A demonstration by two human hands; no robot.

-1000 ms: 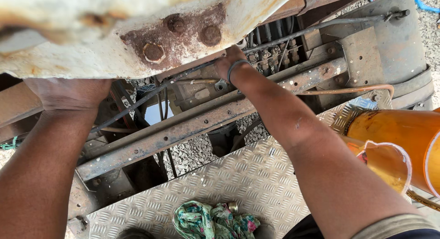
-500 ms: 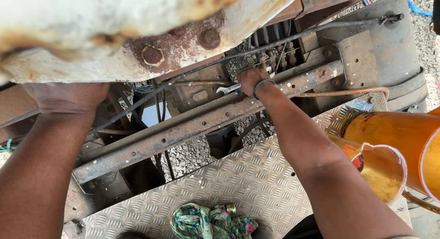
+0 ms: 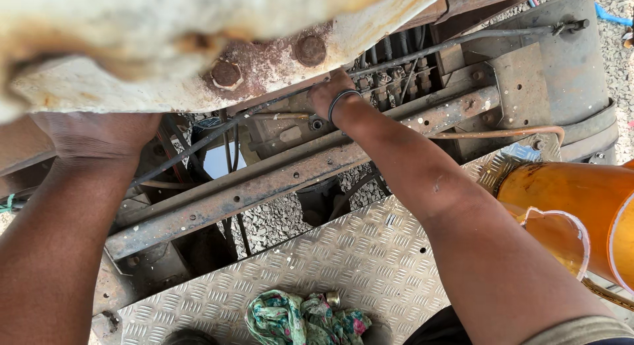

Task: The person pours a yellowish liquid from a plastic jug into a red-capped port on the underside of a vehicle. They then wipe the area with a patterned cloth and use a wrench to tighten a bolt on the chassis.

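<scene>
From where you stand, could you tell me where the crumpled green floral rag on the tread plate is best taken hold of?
Pinch the floral rag at its raised bunched folds near the middle, coming straight down from above. It lies loose on the flat tread plate, so the folds probably give the easiest purchase; a small metal piece sits at its top edge.

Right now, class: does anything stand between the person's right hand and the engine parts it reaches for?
Partly. The rusty white panel overhangs the right hand and hides its fingers. A dark rod runs beside the hand, in front of the engine parts.
</scene>
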